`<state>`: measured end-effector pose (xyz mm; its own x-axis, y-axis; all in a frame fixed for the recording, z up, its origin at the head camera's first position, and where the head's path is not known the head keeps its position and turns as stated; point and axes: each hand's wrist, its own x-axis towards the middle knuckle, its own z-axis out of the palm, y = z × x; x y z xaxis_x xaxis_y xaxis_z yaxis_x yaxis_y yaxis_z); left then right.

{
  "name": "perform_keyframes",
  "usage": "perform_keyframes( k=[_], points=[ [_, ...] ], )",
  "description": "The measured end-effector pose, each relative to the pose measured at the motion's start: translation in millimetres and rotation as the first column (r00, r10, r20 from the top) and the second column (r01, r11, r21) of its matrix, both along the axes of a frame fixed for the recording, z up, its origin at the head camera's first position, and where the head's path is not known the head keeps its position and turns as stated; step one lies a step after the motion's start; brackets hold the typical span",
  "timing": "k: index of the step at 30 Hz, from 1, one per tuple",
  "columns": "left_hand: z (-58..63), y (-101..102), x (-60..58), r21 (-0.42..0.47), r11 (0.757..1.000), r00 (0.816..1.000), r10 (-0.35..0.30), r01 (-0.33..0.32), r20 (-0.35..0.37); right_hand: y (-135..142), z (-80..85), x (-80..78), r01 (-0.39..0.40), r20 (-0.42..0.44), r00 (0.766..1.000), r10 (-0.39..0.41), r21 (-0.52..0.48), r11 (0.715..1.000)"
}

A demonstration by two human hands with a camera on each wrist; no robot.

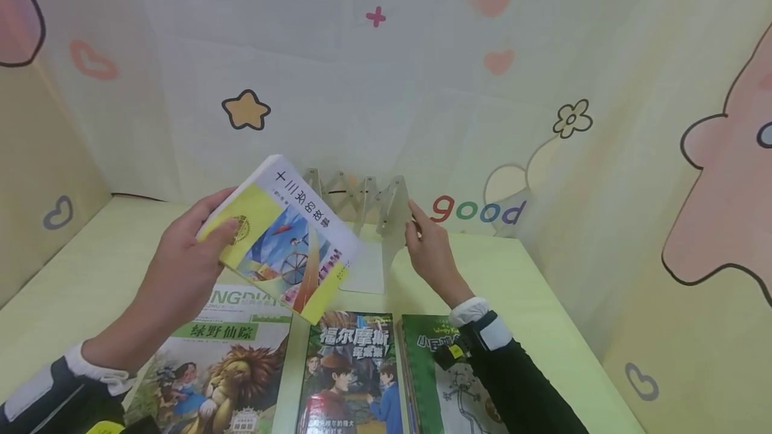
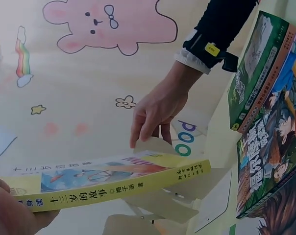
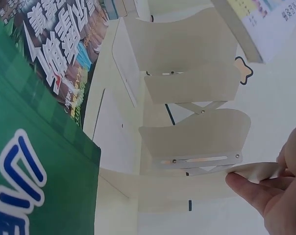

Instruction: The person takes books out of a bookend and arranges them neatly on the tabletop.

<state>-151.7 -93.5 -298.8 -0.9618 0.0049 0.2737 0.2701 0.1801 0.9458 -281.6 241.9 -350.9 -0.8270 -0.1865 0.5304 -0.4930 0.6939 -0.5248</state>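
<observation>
My left hand (image 1: 181, 263) grips a paperback book (image 1: 292, 243) with a yellow and white cover by its left edge, thumb on the front, holding it tilted above the table. The book hides part of a pale folding bookend rack (image 1: 395, 216) at the back. My right hand (image 1: 435, 256) pinches the upper edge of the rack's right end panel. From the right wrist view, several upright panels (image 3: 197, 134) stand apart, joined by crossed struts. Thumb and fingers (image 3: 253, 193) meet on the nearest panel. The left wrist view shows the book's yellow spine (image 2: 113, 188).
Along the front of the table lie a large book with a lion cover (image 1: 241, 380), a comic-style book (image 1: 350, 380) and a stack topped by a green book (image 1: 422, 360). A printed curtain (image 1: 313, 52) closes off the back and sides of the pale table (image 1: 512, 280).
</observation>
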Motion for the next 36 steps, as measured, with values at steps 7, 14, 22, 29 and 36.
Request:
perform_keyframes(
  k=[7,14,22,29,36],
  points=[
    [-9.1,-11.1,-0.7,0.056,0.997,0.99,-0.062,0.055,0.13,1.4,1.9,-0.2,-0.066,0.053,0.996,0.071,-0.095,0.993],
    [-22.1,-10.3,-3.6,0.149,0.982,0.973,-0.14,0.113,0.184,1.8,1.9,2.2,-0.086,0.091,0.99,0.104,-0.179,0.98],
    [-32.3,-8.3,-9.0,0.208,0.966,0.953,-0.204,0.157,0.226,3.6,-0.7,12.8,-0.022,0.131,0.99,0.056,-0.244,0.97],
    [-39.7,-5.9,-12.8,0.266,0.943,0.922,-0.273,0.2,0.273,5.4,-3.3,26.7,0.053,0.129,0.992,-0.015,-0.303,0.951],
    [-45.7,2.5,-17.6,0.323,0.916,0.894,-0.335,0.236,0.297,5.1,-2.4,46.9,0.048,0.23,0.973,0.02,-0.29,0.956]
  ],
)
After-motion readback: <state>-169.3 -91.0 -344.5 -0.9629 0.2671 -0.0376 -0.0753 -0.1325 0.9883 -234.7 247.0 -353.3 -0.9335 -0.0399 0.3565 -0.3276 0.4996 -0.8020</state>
